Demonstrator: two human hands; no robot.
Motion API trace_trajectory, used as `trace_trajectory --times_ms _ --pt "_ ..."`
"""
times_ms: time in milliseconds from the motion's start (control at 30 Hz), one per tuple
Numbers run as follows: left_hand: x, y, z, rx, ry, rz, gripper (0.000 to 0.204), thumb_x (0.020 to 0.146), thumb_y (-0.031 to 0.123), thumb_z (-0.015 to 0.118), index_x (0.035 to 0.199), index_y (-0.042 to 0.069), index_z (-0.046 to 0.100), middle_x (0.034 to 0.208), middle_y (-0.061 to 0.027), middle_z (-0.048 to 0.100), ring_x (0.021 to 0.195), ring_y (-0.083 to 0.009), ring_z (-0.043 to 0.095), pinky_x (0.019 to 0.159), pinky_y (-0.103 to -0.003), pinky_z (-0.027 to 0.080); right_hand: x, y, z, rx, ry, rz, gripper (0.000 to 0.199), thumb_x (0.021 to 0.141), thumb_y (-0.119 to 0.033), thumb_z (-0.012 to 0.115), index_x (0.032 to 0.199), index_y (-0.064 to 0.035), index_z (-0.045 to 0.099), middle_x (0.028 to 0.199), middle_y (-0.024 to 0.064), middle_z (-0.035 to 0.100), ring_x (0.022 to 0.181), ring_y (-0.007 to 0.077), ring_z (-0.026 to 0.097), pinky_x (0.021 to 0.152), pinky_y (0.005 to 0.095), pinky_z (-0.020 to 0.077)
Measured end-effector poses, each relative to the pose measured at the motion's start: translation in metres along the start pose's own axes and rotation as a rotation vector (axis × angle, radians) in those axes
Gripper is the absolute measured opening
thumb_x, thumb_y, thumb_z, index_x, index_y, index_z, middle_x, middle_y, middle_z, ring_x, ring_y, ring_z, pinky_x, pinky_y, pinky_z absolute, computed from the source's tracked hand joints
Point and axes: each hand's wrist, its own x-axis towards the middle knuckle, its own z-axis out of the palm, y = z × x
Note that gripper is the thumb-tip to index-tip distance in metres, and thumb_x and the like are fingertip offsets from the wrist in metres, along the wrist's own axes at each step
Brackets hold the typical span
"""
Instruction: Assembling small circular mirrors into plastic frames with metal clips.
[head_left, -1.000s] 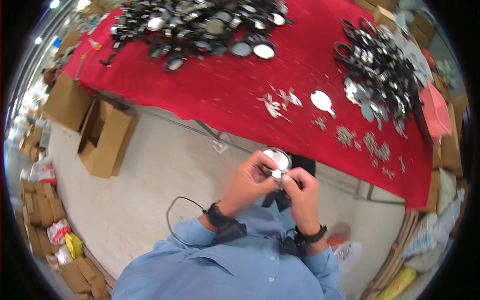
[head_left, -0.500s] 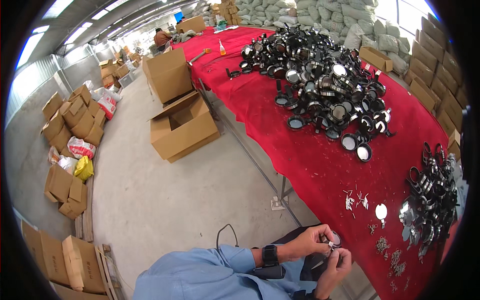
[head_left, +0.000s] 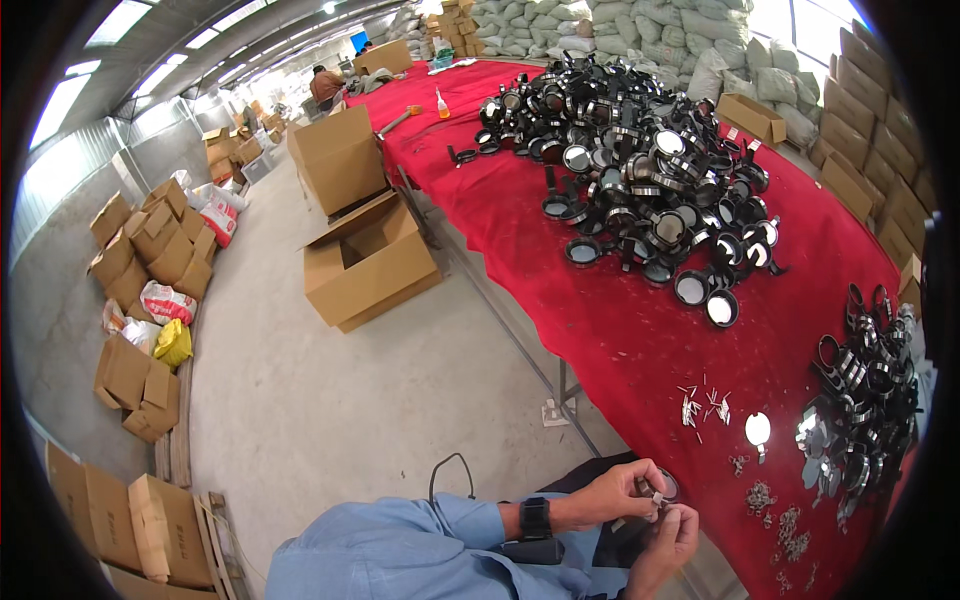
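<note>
At the near edge of the red-covered table (head_left: 640, 390), my left hand (head_left: 618, 492) is closed around a small round disc-like piece (head_left: 670, 487) with a dark rim. My right hand (head_left: 667, 540) is pinched against the same piece, its fingertips meeting a small silvery part (head_left: 657, 499); what exactly it grips is too small to make out. Just beyond on the cloth lie thin silvery pins (head_left: 692, 410), a shiny flat disc with a tab (head_left: 757, 430) and little heaps of small metal fittings (head_left: 760, 496).
A large heap of black-and-silver round pieces (head_left: 640, 180) covers the table's far part; another heap (head_left: 865, 380) sits at the right. Open cardboard boxes (head_left: 370, 265) stand left of the table. A glue-like bottle (head_left: 442, 104) and a hammer (head_left: 400, 120) lie farther off.
Both hands stay together on the round piece, with fingers slightly shifted. The surroundings have moved a little in the picture as my head turned slightly.
</note>
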Motion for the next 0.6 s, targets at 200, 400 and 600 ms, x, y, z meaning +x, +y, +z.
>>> trace_trajectory --times_ms 200,400,600 --pt "-0.007 0.003 0.009 -0.015 -0.009 -0.023 0.026 0.091 0.001 0.072 0.111 0.005 0.055 0.105 -0.0035 0.062 0.093 -0.0086 0.063 0.083 -0.026 0.052 -0.015 0.006 -0.033 0.168 -0.182 0.282 0.039 0.101 0.005 0.056 0.140 0.0063 0.050 0.122 0.0051 0.051 0.091 0.0124 0.053 0.073 0.0240 0.0491" --pt "-0.008 0.019 0.017 -0.014 0.008 0.130 0.027 0.096 -0.002 0.065 0.116 0.009 0.051 0.115 -0.0068 0.063 0.095 -0.0128 0.067 0.084 -0.029 0.055 -0.013 0.019 -0.033 0.686 -0.046 0.419 0.050 0.090 -0.002 0.056 0.138 0.0055 0.043 0.105 0.0156 0.066 0.082 0.0144 0.060 0.064 0.0252 0.0496" --pt "0.007 0.028 0.019 0.266 0.102 0.311 0.032 0.091 -0.002 0.066 0.119 0.004 0.051 0.116 -0.0129 0.064 0.095 -0.0180 0.072 0.082 -0.031 0.059 0.009 -0.003 -0.031 0.280 -0.057 0.225 0.035 0.107 -0.011 0.051 0.138 0.0035 0.057 0.104 0.0063 0.068 0.078 0.0055 0.053 0.068 0.0209 0.0441"
